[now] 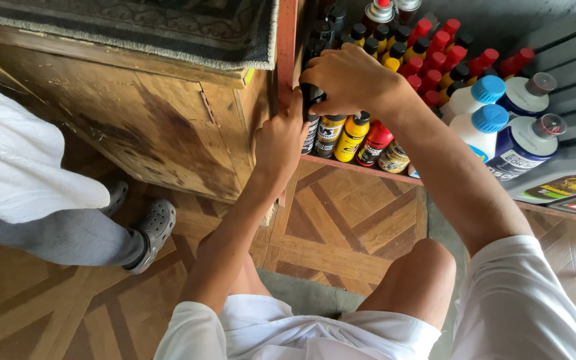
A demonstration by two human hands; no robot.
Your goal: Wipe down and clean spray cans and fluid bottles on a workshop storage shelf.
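Observation:
I am crouched in front of a low shelf (361, 167) packed with small bottles. My left hand (281, 137) presses against the shelf's red upright post (286, 47), fingers curled around a black bottle (311, 130) at the shelf's left end. My right hand (348, 79) reaches over from above and closes on the top of that same black bottle. Beside it stand a black bottle with a yellow label (329, 135), a yellow bottle (353, 137) and a red bottle (373, 143).
Rows of red-capped and black-capped bottles (435, 57) fill the shelf behind. White and blue bottles with blue caps (481, 127) and grey jugs (568, 47) stand at right. A wooden cabinet (168, 120) is at left. Another person's legs in grey clogs (151, 233) stand on the parquet floor.

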